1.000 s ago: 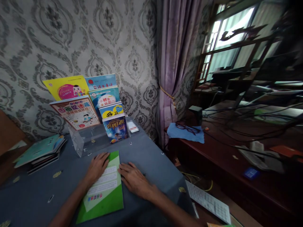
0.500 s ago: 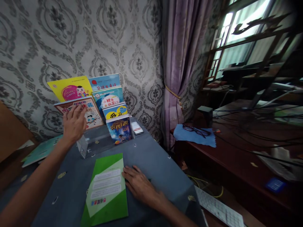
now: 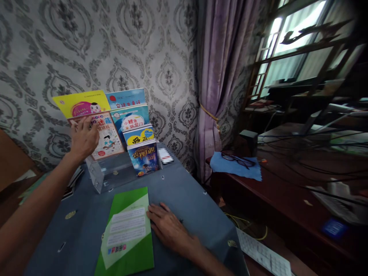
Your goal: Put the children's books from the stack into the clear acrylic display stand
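Observation:
A green and white booklet (image 3: 126, 234) lies flat on the grey-blue tablecloth (image 3: 186, 199) in front of me. My right hand (image 3: 166, 226) rests flat beside its right edge, fingers stretched out. My left hand (image 3: 83, 138) is raised at the clear tiered display stand (image 3: 110, 172), its fingers on the upper left corner of the pink-framed picture book (image 3: 106, 138). A yellow book (image 3: 80, 103) stands behind that one. Several blue books (image 3: 139, 147) fill the stand's right column.
A stack of thin books (image 3: 71, 182) lies left of the stand, partly hidden by my arm. To the right stands a dark wooden desk (image 3: 287, 191) with glasses on a blue cloth (image 3: 235, 166), many cables and a keyboard (image 3: 264, 257) below. A purple curtain (image 3: 218, 76) hangs at the wall.
My left hand left the green booklet, rose to the stand and now touches the pink-framed book's top corner. My right hand stayed flat by the booklet.

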Motion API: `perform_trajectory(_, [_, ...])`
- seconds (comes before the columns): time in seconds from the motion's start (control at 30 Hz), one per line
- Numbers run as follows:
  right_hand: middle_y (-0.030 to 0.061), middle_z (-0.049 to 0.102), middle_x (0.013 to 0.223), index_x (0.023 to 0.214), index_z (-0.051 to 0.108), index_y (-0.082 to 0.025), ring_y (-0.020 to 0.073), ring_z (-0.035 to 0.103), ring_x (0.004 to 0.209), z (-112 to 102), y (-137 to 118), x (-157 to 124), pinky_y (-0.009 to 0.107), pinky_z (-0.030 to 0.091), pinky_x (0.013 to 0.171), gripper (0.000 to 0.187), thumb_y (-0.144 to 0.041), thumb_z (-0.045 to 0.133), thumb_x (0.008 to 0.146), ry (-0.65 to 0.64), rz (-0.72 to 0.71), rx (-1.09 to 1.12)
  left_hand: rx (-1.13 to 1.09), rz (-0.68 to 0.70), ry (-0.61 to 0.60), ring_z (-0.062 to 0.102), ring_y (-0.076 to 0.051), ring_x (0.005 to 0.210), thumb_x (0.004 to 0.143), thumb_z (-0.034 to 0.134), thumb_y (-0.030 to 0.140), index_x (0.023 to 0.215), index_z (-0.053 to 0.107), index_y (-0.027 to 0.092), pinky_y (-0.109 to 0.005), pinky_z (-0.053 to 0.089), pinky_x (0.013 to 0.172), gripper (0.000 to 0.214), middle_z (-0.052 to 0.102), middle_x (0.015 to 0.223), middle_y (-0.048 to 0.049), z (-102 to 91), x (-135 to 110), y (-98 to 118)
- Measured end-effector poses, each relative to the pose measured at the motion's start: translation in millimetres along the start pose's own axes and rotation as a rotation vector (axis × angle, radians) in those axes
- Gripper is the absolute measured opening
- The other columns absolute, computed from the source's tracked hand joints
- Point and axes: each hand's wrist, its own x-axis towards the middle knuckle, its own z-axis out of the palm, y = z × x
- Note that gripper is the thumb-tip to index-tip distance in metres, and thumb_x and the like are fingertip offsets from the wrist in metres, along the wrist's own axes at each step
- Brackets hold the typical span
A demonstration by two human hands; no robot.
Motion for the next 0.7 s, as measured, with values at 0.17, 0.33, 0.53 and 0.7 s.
perform_trajectory(0.17, [0.008,0.059,0.146,0.138,0.058,-0.023,0.02,0.052,0.139,0.8,0.3,1.6,0.045,0.028,0.125,0.037,-0.02,0.05,0.102,-0.023,0.008,0.004,0.022,-0.002,-0.014,0.041,-0.036,0.136,0.097,0.035,0.024,0.146,0.044,0.008,-0.061,0.027,0.109,0.052,0.045,0.151,-0.0229,-6.3,22.3,-10.8])
perform_trajectory(0.33, [0.0096,0.06,0.145,0.138,0.058,-0.021,0.0206,0.051,0.139,6.8,4.8,1.2,0.043,0.029,0.125,0.037,-0.021,0.052,0.101,0.003,-0.007,-0.036,0.05,-0.008,-0.095,0.039,-0.037,0.136,0.097,0.036,0.026,0.149,0.04,0.007,-0.061,0.028,0.108,0.055,0.044,0.151,-0.0238,-9.5,28.5,-10.9])
perform_trajectory(0.53, [0.0092,0.061,0.144,0.137,0.058,-0.021,0.0205,0.053,0.137,4.3,2.8,1.5,0.045,0.033,0.122,0.037,-0.019,0.052,0.101,0.005,-0.02,-0.072,0.032,-0.01,-0.125,0.036,-0.036,0.139,0.097,0.038,0.024,0.15,0.038,0.008,-0.06,0.027,0.11,0.055,0.038,0.155,-0.0222,-22.2,22.1,-5.0])
perform_trajectory(0.7, [0.0107,0.059,0.146,0.14,0.057,-0.021,0.0215,0.051,0.139,2.8,1.0,3.1,0.046,0.031,0.124,0.04,-0.018,0.051,0.1,-0.026,-0.016,-0.057,-0.056,-0.026,-0.129,0.028,-0.036,0.144,0.1,0.039,0.027,0.152,0.033,0.007,-0.06,0.021,0.114,0.056,0.03,0.16,-0.02,-34.4,13.2,-1.7])
